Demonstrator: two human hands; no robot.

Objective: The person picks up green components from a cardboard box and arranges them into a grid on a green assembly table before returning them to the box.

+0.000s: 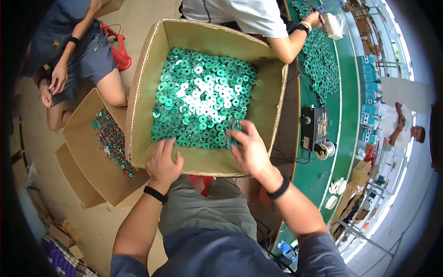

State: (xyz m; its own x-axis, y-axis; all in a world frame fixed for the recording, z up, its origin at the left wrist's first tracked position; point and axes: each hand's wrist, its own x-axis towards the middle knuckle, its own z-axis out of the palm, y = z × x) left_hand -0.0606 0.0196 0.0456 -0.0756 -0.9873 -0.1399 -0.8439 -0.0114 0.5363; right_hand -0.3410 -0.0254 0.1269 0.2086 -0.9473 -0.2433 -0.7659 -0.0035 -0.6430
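Clutched in the right hand [249, 147] is a small stack of green ring-shaped coils [234, 131], fingers curled closed around it just above the near edge of the pile. Spread flat with nothing in it, the left hand [164, 161] rests on the bare cardboard floor of the large open carton [138, 87], just beside the heap of green ring coils [203, 97] that fills its far half. To the left sits a smaller cardboard box [87, 157] with darker rings. On the right, a green workbench [344, 120] carries a black machine [314, 129].
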